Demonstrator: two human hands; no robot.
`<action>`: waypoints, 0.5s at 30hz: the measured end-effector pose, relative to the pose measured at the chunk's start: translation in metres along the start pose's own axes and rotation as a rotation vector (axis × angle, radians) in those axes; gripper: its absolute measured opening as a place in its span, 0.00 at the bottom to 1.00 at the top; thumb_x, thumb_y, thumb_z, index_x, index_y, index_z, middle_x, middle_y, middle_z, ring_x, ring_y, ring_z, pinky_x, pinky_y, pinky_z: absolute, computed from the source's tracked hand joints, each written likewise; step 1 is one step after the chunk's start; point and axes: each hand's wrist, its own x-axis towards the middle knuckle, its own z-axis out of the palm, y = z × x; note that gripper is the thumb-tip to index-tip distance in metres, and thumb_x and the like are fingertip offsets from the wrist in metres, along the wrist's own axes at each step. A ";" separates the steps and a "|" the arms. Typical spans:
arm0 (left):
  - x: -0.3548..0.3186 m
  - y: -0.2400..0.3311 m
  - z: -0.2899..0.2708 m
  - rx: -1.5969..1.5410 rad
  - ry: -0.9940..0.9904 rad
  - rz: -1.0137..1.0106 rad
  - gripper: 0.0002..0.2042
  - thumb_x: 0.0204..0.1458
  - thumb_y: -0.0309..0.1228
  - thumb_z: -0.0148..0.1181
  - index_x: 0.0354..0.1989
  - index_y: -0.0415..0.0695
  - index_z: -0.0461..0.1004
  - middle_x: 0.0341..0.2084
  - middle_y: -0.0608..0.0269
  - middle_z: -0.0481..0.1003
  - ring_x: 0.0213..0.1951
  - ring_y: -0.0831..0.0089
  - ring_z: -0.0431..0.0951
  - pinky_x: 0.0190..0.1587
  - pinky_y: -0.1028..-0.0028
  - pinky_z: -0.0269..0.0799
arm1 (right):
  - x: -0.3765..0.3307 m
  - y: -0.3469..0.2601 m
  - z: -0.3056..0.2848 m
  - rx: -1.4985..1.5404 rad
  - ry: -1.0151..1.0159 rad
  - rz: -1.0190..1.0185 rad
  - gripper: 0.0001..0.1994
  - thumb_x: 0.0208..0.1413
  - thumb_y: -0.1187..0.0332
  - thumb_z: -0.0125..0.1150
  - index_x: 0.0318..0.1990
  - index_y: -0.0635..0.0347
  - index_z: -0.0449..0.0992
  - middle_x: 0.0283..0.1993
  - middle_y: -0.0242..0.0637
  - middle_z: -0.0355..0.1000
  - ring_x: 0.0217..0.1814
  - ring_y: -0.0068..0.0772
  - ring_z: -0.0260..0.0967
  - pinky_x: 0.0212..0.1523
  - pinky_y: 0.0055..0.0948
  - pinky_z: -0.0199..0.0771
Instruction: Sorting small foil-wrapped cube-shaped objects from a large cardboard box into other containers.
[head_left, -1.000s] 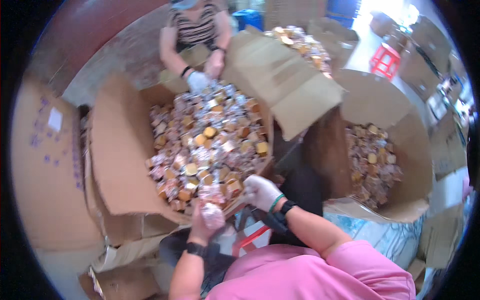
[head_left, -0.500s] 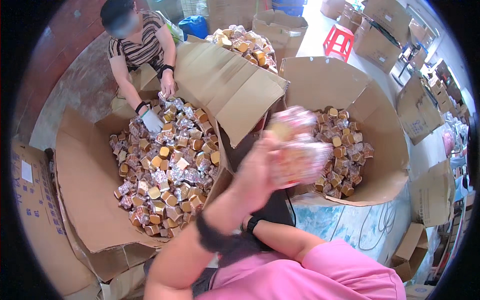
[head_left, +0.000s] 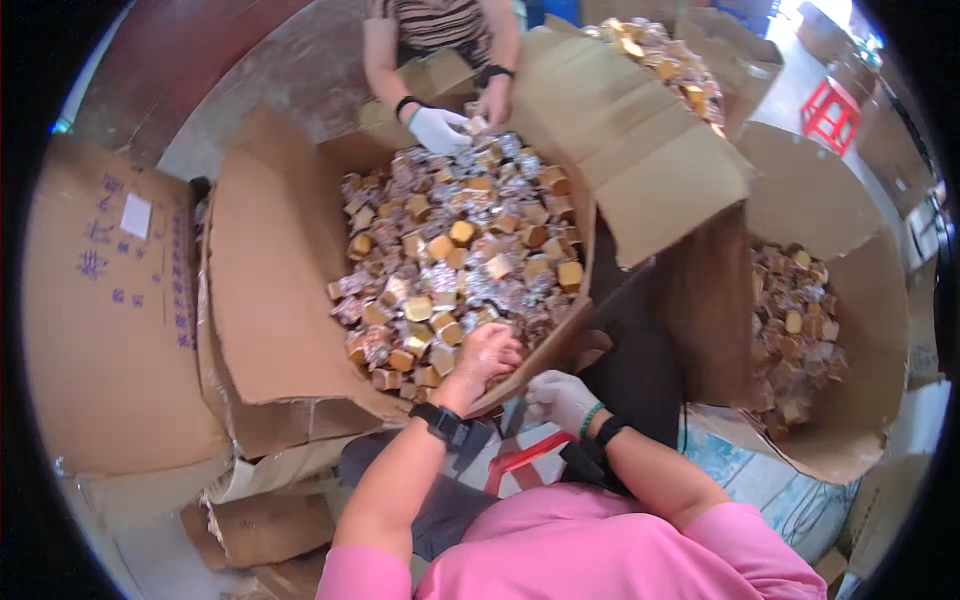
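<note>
A big cardboard box stands open before me, filled with small gold-coloured blocks in clear crinkled wrap. My bare left hand, a black watch on its wrist, reaches in at the near corner, touching the wrapped blocks. Its fingers are curled and their tips hidden, so what they grip cannot be made out. Just outside that corner is my right hand, in a white glove with a green band at the cuff. Its fingers are bent closed, and anything inside them is hidden.
Across the box, a co-worker's gloved hand and bare hand pinch a small piece. A second box at the right holds more wrapped blocks. A cardboard flap juts between the boxes. A red stool stands at the far right.
My left hand has swung back from the right, where it held wrapped blocks, down into the left box; those blocks no longer show in it. The view has turned left. My gloved right hand now shows.
</note>
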 end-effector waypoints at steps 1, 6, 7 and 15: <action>0.009 -0.025 -0.042 0.018 0.118 -0.011 0.13 0.56 0.40 0.55 0.43 0.46 0.69 0.33 0.63 0.75 0.30 0.72 0.77 0.29 0.73 0.72 | 0.002 0.001 0.002 -0.034 -0.024 0.004 0.08 0.47 0.79 0.57 0.36 0.61 0.71 0.32 0.36 0.69 0.33 0.35 0.70 0.38 0.37 0.76; 0.008 -0.070 -0.133 0.324 0.444 -0.224 0.12 0.51 0.41 0.58 0.37 0.47 0.70 0.24 0.69 0.71 0.20 0.77 0.69 0.22 0.74 0.63 | 0.012 0.006 0.000 -0.120 -0.008 0.027 0.06 0.46 0.81 0.53 0.32 0.61 0.69 0.32 0.35 0.67 0.30 0.33 0.69 0.36 0.35 0.74; 0.012 -0.067 -0.136 0.408 0.454 -0.266 0.13 0.51 0.42 0.59 0.36 0.46 0.71 0.23 0.69 0.71 0.19 0.78 0.68 0.21 0.73 0.62 | 0.014 0.005 0.000 -0.115 -0.009 0.040 0.06 0.47 0.81 0.53 0.31 0.60 0.68 0.31 0.34 0.67 0.30 0.32 0.68 0.34 0.33 0.73; 0.082 -0.057 -0.111 0.648 0.570 0.100 0.30 0.45 0.46 0.64 0.46 0.29 0.68 0.39 0.40 0.74 0.41 0.53 0.76 0.43 0.62 0.71 | 0.024 0.007 0.015 -0.038 -0.061 0.132 0.05 0.47 0.81 0.55 0.31 0.63 0.68 0.29 0.35 0.66 0.28 0.33 0.66 0.34 0.30 0.71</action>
